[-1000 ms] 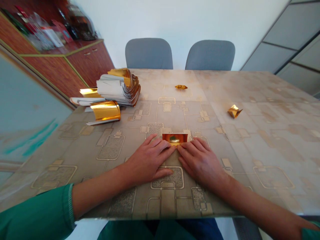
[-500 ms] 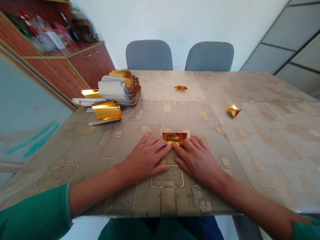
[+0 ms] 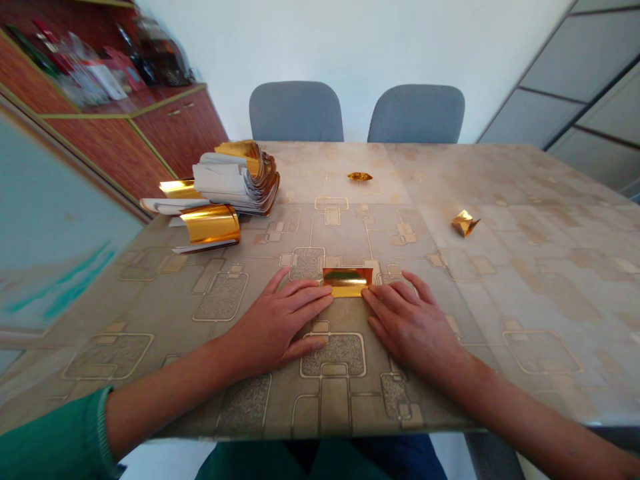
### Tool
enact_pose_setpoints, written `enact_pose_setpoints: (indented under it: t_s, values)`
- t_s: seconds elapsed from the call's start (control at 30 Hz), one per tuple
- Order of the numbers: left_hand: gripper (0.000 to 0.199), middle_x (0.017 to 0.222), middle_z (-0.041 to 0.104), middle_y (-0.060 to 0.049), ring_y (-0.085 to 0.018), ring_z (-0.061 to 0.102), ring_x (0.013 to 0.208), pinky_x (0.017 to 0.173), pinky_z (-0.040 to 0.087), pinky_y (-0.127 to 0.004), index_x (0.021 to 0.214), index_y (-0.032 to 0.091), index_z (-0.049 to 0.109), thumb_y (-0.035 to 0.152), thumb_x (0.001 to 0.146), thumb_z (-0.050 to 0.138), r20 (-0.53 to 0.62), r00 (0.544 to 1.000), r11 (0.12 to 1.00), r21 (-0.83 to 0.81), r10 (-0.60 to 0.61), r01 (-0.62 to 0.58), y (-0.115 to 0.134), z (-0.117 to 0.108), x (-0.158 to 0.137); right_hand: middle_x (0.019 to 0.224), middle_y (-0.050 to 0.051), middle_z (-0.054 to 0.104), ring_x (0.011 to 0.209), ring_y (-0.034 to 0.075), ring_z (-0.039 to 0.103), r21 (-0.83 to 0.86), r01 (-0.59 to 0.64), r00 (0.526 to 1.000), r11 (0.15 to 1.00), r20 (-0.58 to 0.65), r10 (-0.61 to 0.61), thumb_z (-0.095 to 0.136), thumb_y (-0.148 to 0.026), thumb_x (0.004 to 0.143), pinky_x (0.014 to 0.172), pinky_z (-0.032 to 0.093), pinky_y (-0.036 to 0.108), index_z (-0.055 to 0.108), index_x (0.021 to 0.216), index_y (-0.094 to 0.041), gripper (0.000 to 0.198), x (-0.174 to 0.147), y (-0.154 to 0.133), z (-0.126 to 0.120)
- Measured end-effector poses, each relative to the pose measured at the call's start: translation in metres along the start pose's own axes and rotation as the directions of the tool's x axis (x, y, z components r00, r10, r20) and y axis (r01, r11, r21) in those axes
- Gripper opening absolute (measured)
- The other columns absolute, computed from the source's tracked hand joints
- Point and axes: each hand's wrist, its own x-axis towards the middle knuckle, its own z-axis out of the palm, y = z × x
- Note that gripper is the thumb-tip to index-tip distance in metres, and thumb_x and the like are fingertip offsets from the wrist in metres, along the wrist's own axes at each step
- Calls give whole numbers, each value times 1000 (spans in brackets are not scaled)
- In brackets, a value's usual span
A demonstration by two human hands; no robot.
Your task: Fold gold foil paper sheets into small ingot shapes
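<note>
Patterned beige table (image 3: 500,287) under a gold-and-white paper pile (image 3: 223,183), gold strip (image 3: 349,283), slim gold piece (image 3: 359,177) and peaked gold piece (image 3: 465,224).

Glossy gold paper strip (image 3: 348,283), creased lengthwise, crosswise on the patterned tabletop (image 3: 500,293)

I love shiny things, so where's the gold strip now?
In the head view, the gold strip lies on the table just below centre, between the left hand and the right hand.

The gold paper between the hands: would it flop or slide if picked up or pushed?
The gold paper probably bends easily, as the stack of similar sheets curls. It looks thin, so likely very light. Its mirror-like shine suggests a smooth face that may slide readily.
</note>
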Motion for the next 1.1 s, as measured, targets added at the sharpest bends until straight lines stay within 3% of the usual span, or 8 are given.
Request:
enact_pose_setpoints:
  t_s: [0.17, 0.37, 0.67, 0.8, 0.9, 1.1]
  values:
    - [53, 140, 56, -7, -27, 46, 129, 120, 2, -53, 138, 22, 50, 53, 94, 53, -10, 1000, 1000, 0, -24, 24, 3, 2, 4, 105, 7, 68, 98, 25, 57, -2, -8, 999, 1000, 35, 8, 56, -28, 93, 110, 27, 47, 64, 116, -16, 27, 5, -3, -3]
    - [52, 133, 59, -7, -27, 49, 124, 120, 4, -56, 139, 24, 50, 52, 95, 52, -35, 999, 998, 58, -6, 8, 5, 4, 8, 98, 7, 66, 95, 27, 57, -58, -43, 997, 997, 61, 46, 63, -40, 90, 108, 29, 50, 62, 123, -23, 37, 16, -14, -6]
    - [41, 133, 59, -5, -26, 49, 124, 118, 8, -58, 135, 26, 53, 40, 97, 54, -11, 999, 999, -21, -44, 44, 4, -1, 8, 99, 5, 71, 93, 23, 58, -26, -11, 999, 1000, -32, 10, 55, -21, 94, 109, 26, 47, 68, 104, -17, 18, 1, 0, -9]
    - [34, 126, 62, -5, -25, 52, 117, 114, 16, -60, 130, 26, 57, 31, 96, 54, 8, 999, 997, -68, -42, 43, 2, -7, 16, 92, 6, 70, 90, 23, 56, 42, -12, 998, 999, -56, 15, 56, -19, 94, 91, 39, 38, 69, 100, -18, 14, 12, -1, -17]
    - [30, 118, 64, -5, -25, 55, 112, 112, 19, -61, 123, 25, 61, 25, 93, 55, 6, 999, 994, -97, -45, 45, 0, -10, 25, 91, 7, 68, 88, 21, 56, 151, -2, 1000, 988, -19, 5, 55, -19, 95, 78, 42, 32, 68, 98, -18, 13, 24, -6, -15]
    - [19, 108, 66, -3, -23, 57, 106, 110, 25, -57, 108, 23, 65, 21, 90, 61, -13, 997, 988, -135, -77, 75, -1, -10, 39, 89, 8, 65, 87, 20, 56, 213, -39, 999, 976, 31, 33, 53, -19, 96, 77, 44, 32, 68, 92, -16, 16, 35, -9, 3]
